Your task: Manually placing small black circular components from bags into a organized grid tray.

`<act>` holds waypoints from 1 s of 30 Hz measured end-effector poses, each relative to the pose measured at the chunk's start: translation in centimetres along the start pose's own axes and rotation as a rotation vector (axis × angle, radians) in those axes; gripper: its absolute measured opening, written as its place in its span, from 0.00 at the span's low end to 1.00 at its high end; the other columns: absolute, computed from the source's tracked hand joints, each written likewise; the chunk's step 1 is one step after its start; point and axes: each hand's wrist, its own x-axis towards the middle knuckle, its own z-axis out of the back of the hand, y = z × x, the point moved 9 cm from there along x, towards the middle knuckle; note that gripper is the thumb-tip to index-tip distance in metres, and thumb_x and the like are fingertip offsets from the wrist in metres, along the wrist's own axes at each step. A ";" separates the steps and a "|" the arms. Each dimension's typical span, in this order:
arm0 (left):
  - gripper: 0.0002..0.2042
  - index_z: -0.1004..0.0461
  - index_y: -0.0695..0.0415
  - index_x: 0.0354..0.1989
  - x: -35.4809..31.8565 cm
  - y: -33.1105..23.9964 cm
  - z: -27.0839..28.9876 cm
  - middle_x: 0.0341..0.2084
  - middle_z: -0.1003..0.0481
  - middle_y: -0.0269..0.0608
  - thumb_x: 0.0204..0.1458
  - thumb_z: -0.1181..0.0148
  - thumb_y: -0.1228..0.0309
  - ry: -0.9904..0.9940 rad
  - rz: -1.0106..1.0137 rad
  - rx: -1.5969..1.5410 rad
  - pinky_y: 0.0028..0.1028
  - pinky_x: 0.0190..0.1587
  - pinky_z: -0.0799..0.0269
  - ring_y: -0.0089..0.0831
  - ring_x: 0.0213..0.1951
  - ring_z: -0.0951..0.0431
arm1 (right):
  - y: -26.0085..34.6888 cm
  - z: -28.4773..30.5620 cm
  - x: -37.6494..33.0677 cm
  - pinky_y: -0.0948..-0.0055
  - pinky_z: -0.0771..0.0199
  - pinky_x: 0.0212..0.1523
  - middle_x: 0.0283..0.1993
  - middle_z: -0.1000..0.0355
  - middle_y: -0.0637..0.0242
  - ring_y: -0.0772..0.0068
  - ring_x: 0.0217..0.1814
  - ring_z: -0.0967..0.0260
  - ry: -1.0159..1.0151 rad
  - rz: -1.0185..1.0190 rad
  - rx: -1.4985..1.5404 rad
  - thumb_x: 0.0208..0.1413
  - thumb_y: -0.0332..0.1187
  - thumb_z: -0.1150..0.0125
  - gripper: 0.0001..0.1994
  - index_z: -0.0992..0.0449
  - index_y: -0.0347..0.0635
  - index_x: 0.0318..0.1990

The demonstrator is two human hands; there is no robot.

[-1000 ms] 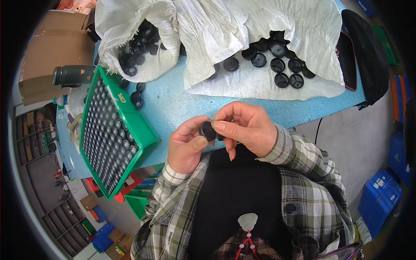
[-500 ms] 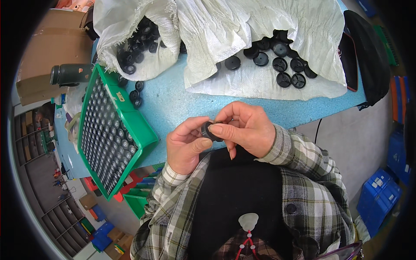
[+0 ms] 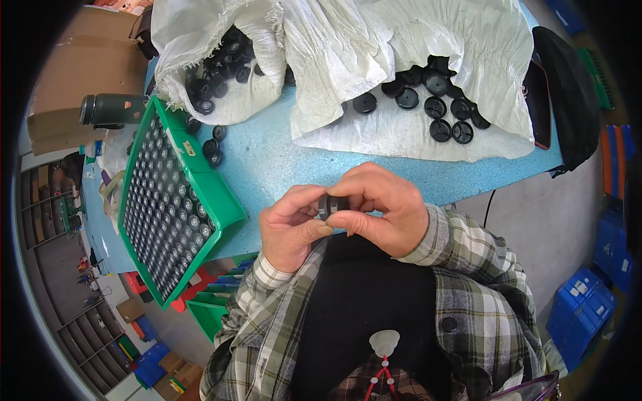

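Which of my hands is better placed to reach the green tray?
Probably your left hand: it is nearer the green tray, which is off to your left. Your right hand sits farther across. Neither grip is free, though, since the fingers of both are on a black round piece.

I have my left hand (image 3: 291,230) bent in a pinch, its thumb (image 3: 313,231) slanting up below the forward-reaching index finger. Just to its right, my right hand (image 3: 388,210) faces it in a pinch of its own, index finger arched over a thumb (image 3: 358,222) laid across toward the left one; both thumb tips sit close together. The left forearm (image 3: 251,304) runs down behind its hand, the right forearm (image 3: 468,244) outward and down from its own.
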 end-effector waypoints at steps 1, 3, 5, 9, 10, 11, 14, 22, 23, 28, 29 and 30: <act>0.23 0.30 0.63 0.45 -0.1 -0.1 -0.1 0.38 0.30 0.40 0.37 0.34 0.77 -0.001 -0.007 -0.006 0.23 0.42 0.34 0.25 0.38 0.29 | 0.7 0.0 0.0 0.83 0.30 0.24 0.38 0.35 0.59 0.80 0.28 0.33 0.006 0.077 -0.066 0.48 0.25 0.40 0.13 0.31 0.33 0.42; 0.23 0.30 0.63 0.44 -0.2 -0.4 -0.2 0.38 0.31 0.40 0.36 0.33 0.76 -0.004 -0.021 -0.015 0.24 0.42 0.34 0.26 0.39 0.30 | 1.3 -0.1 0.0 0.82 0.30 0.25 0.39 0.35 0.59 0.79 0.29 0.33 0.015 0.125 -0.114 0.47 0.25 0.39 0.14 0.31 0.33 0.42; 0.23 0.29 0.63 0.44 -0.2 -0.7 0.1 0.38 0.31 0.41 0.35 0.32 0.76 -0.005 -0.060 0.024 0.24 0.42 0.34 0.27 0.39 0.29 | 2.2 -0.2 0.0 0.81 0.30 0.28 0.40 0.36 0.59 0.77 0.32 0.34 0.020 0.213 -0.206 0.46 0.26 0.38 0.15 0.30 0.35 0.43; 0.23 0.29 0.64 0.42 -0.5 -1.6 0.0 0.38 0.31 0.43 0.33 0.31 0.75 -0.016 -0.134 0.116 0.24 0.42 0.33 0.29 0.39 0.29 | 2.7 -0.5 -0.3 0.78 0.31 0.31 0.40 0.35 0.58 0.73 0.34 0.34 0.017 0.276 -0.280 0.45 0.28 0.36 0.17 0.30 0.36 0.44; 0.23 0.28 0.64 0.42 -0.6 -1.8 -0.1 0.38 0.31 0.43 0.32 0.31 0.75 -0.029 -0.137 0.131 0.24 0.42 0.33 0.29 0.39 0.29 | 2.7 -0.5 -0.2 0.78 0.31 0.31 0.40 0.35 0.58 0.73 0.34 0.34 0.020 0.276 -0.281 0.45 0.28 0.36 0.17 0.30 0.36 0.44; 0.23 0.28 0.64 0.42 -0.7 -1.9 -0.1 0.38 0.31 0.44 0.32 0.31 0.75 -0.042 -0.140 0.145 0.25 0.42 0.33 0.30 0.40 0.29 | 2.9 -0.6 -0.3 0.78 0.31 0.32 0.40 0.35 0.58 0.72 0.35 0.34 0.021 0.301 -0.292 0.45 0.29 0.36 0.17 0.30 0.36 0.44; 0.23 0.28 0.64 0.42 -1.0 -2.2 -0.1 0.38 0.30 0.44 0.32 0.31 0.76 -0.033 -0.161 0.187 0.25 0.42 0.32 0.30 0.40 0.29 | 3.4 -0.7 -0.5 0.77 0.31 0.33 0.40 0.35 0.58 0.70 0.36 0.34 0.023 0.352 -0.316 0.45 0.30 0.36 0.17 0.30 0.36 0.44; 0.22 0.28 0.65 0.39 -1.5 -2.2 -0.5 0.36 0.31 0.43 0.30 0.30 0.77 0.000 -0.233 0.229 0.24 0.40 0.32 0.28 0.37 0.29 | 3.0 -1.1 -1.0 0.74 0.32 0.39 0.41 0.35 0.58 0.69 0.39 0.34 0.131 0.397 -0.210 0.46 0.29 0.38 0.16 0.30 0.36 0.43; 0.22 0.27 0.64 0.38 -1.2 -2.4 -0.6 0.35 0.31 0.42 0.30 0.30 0.77 -0.010 -0.238 0.221 0.23 0.39 0.32 0.27 0.36 0.29 | 2.4 -0.9 -0.8 0.73 0.33 0.41 0.41 0.35 0.58 0.70 0.40 0.35 0.138 0.338 -0.166 0.47 0.28 0.39 0.15 0.30 0.35 0.44; 0.21 0.26 0.62 0.36 1.0 -3.4 0.0 0.31 0.32 0.38 0.28 0.29 0.78 -0.070 -0.247 0.233 0.22 0.36 0.34 0.23 0.32 0.31 | -1.1 -1.3 0.7 0.73 0.35 0.47 0.44 0.34 0.60 0.71 0.45 0.35 0.090 -0.011 0.372 0.50 0.24 0.44 0.14 0.33 0.34 0.46; 0.20 0.26 0.62 0.35 0.5 -3.7 0.2 0.30 0.32 0.37 0.28 0.29 0.79 -0.070 -0.231 0.279 0.21 0.35 0.35 0.23 0.31 0.32 | -1.9 -2.2 0.6 0.73 0.36 0.48 0.45 0.34 0.61 0.71 0.46 0.35 0.072 -0.120 0.601 0.51 0.22 0.46 0.14 0.34 0.34 0.47; 0.20 0.26 0.61 0.34 0.1 -4.1 0.5 0.30 0.33 0.37 0.27 0.29 0.79 -0.076 -0.217 0.327 0.21 0.34 0.36 0.22 0.31 0.33 | -1.8 -3.0 0.5 0.73 0.36 0.48 0.45 0.34 0.61 0.71 0.46 0.35 0.113 -0.111 0.602 0.51 0.22 0.46 0.14 0.34 0.34 0.47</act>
